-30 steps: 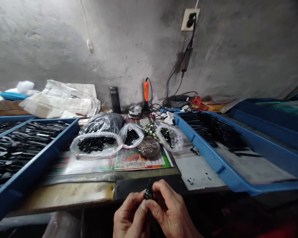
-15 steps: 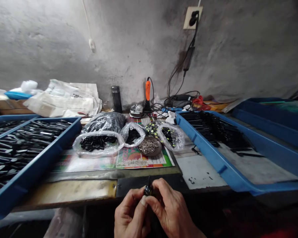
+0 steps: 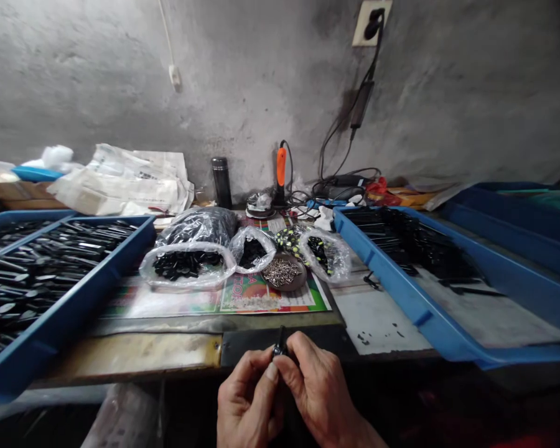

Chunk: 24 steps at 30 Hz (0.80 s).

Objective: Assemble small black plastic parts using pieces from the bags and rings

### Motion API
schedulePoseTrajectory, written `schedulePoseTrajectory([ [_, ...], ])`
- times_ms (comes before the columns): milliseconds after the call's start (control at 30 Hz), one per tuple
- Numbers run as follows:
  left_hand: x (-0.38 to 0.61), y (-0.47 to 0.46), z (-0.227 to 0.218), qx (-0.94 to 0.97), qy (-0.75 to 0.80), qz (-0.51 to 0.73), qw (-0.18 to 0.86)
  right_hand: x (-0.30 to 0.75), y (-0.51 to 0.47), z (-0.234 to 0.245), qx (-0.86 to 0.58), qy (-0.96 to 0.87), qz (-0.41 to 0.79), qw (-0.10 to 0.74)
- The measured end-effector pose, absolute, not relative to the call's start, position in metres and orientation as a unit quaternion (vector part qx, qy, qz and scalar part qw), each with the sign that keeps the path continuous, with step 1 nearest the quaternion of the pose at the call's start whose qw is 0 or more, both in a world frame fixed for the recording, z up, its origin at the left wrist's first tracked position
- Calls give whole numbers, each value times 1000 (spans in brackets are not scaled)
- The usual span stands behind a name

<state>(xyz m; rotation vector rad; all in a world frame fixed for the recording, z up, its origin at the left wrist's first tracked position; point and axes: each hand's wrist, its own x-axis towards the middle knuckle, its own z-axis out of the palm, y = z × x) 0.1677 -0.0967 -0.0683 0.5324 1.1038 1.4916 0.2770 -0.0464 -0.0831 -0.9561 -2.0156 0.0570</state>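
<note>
My left hand [image 3: 248, 395] and my right hand [image 3: 318, 389] meet at the table's front edge, both closed by pinching fingers. Between their fingertips is a small black part [image 3: 280, 350] with a thin dark stem pointing up and away; its exact kind is too small to make out. Beyond my hands, a round dish [image 3: 287, 283] holds small shiny metal pieces. Around it stand open plastic bags: a wide bag of black parts [image 3: 186, 264], a smaller bag of black pieces [image 3: 252, 252], and a bag of black and yellow pieces [image 3: 324, 255].
At the left, a blue tray [image 3: 98, 295] holds many long black parts. Another blue tray [image 3: 401, 308] at the right has similar parts at its far end. An orange-handled tool [image 3: 280, 167] stands at the back by a black flask [image 3: 221, 182], near tangled cables.
The dark stem between my fingers shows more clearly and stands higher. My hands keep their pinch almost in place. The whole view has shifted slightly.
</note>
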Motion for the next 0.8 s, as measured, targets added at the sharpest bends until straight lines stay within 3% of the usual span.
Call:
schedulePoseTrajectory([
  [133, 167, -98, -69, 219, 458, 630, 588, 283, -50, -84, -371, -820, 49, 433],
  [367, 170, -98, -73, 236, 469, 621, 581, 280, -49, -82, -372, -821, -19, 432],
  [600, 169, -98, -73, 229, 472, 628, 575, 279, -48, -81, -394, -811, 61, 427],
  [800, 169, -98, -72, 230, 463, 629, 581, 286, -51, -80, -380, -823, 55, 418],
])
